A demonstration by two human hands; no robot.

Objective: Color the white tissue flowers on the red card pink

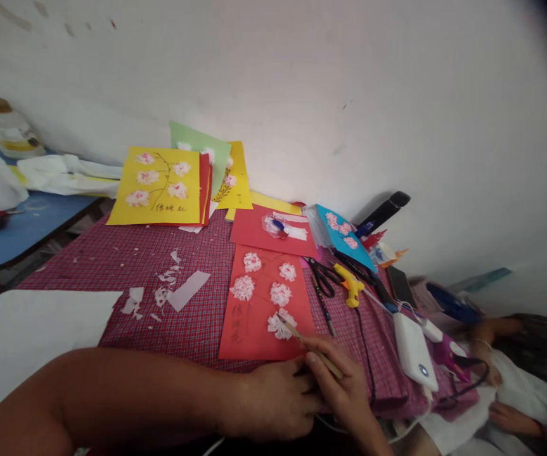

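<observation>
A slim paintbrush (292, 327) with a light wooden handle is pinched in my right hand (342, 373). Its dark tip touches or hovers just over the lower right paper flower (281, 325); I cannot tell which. That flower is one of several white-and-pink crumpled paper blossoms on a red card (263, 310), which has handwritten characters on its left side. My left hand (277, 396) rests below the card's near edge, against my right hand. Its fingers are curled and partly hidden, so what they hold, if anything, does not show.
Torn paper scraps (163, 294) lie left on the checked tablecloth (92, 253). A yellow glue gun (350, 285), black scissors (324, 277) and a white power bank (414, 351) with cables are at right. Finished flower cards (152, 183) lean at the wall. Another person's hand (513, 418) is at far right.
</observation>
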